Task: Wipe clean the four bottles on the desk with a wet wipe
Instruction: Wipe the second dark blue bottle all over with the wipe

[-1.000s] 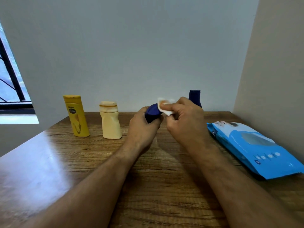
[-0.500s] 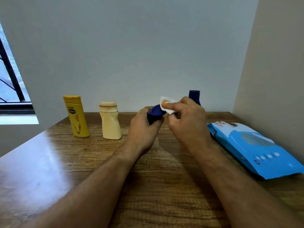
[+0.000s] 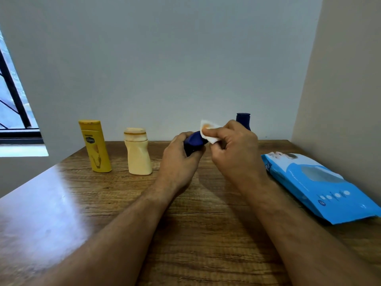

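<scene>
- Dark blue bottle (image 3: 194, 141) is held above the desk (image 3: 206, 234), near the middle of its far edge; it is tilted, with its upper end leaning to the right toward the wipe.
- Left hand (image 3: 179, 159) grips this bottle, the fingers curled round its body, so most of the body is hidden.
- Wet wipe (image 3: 209, 131) is white with an orange-brown stain on its upper part; it touches the upper end of the bottle.
- Right hand (image 3: 235, 149) pinches the wipe between thumb and fingers and presses it on the bottle.
- Second dark blue bottle (image 3: 243, 120) stands upright at the far edge of the desk, behind the right hand; only its top part can be seen.
- Cream bottle (image 3: 138, 155) stands upright near the far edge, left of the hands; its cap has brownish marks.
- Yellow bottle (image 3: 95, 147) stands upright just beside the cream bottle, closer to the far left corner, with a brown smear on its front.
- Blue pack of wipes (image 3: 321, 186) lies flat along the right edge of the desk, well apart from the bottles on the left.
- Desk is of wood with a visible grain, and a bright reflection lies on its left side.
- Window (image 3: 12, 104) with a black frame is in the wall at the left.
</scene>
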